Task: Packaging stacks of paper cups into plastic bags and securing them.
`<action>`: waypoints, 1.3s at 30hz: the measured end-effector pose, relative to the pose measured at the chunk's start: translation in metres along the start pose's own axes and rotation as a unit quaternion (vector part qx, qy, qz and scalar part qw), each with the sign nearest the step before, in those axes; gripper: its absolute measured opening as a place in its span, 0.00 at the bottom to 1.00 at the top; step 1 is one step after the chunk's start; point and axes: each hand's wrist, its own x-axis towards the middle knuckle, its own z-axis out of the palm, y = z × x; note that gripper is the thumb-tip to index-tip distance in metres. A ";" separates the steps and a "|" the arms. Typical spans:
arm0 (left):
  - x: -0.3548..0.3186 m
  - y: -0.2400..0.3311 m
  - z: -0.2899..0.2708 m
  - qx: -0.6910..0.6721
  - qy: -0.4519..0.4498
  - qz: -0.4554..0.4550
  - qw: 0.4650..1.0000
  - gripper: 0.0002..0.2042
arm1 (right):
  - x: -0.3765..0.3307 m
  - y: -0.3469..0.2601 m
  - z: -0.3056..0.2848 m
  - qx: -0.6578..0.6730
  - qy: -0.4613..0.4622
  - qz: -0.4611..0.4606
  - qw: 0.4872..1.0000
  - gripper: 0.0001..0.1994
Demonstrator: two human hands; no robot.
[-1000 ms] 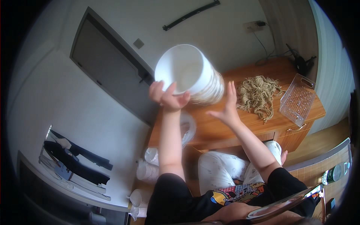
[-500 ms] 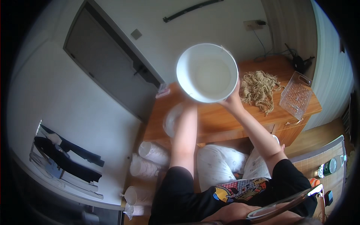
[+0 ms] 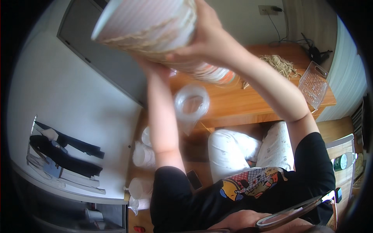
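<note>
Seemingly for tilting, the right hand grips a white, beige-corded round tub, the left hand unclear in grip, steadiness needed next.

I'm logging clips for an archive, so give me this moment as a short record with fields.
Held item: white container with tan cord around its outside, tilted, its wide end toward the upper left
Right hand: gripping the container's side, thumb along the underside
Left hand: at the container's underside, fingers mostly hidden
Table: wooden, in front of the person
On table, right: tangled tan cord pile, then clear basket
On table, left: ring-shaped clear plastic item
</note>
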 end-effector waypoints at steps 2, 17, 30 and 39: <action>-0.003 0.033 0.013 0.002 0.046 -0.011 0.999 0.39 | 0.016 -0.019 0.002 0.086 -0.041 0.030 0.995 0.64; -0.013 0.000 -0.038 -0.028 0.006 -0.066 0.997 0.36 | -0.010 0.048 0.059 0.159 -0.066 0.063 0.983 0.65; 0.001 -0.032 -0.049 0.032 0.053 -0.155 0.986 0.35 | -0.001 0.081 0.062 0.256 -0.115 0.143 0.949 0.63; -0.007 -0.047 -0.056 0.035 0.093 -0.215 0.972 0.35 | -0.015 0.132 0.088 0.222 -0.111 0.213 0.945 0.70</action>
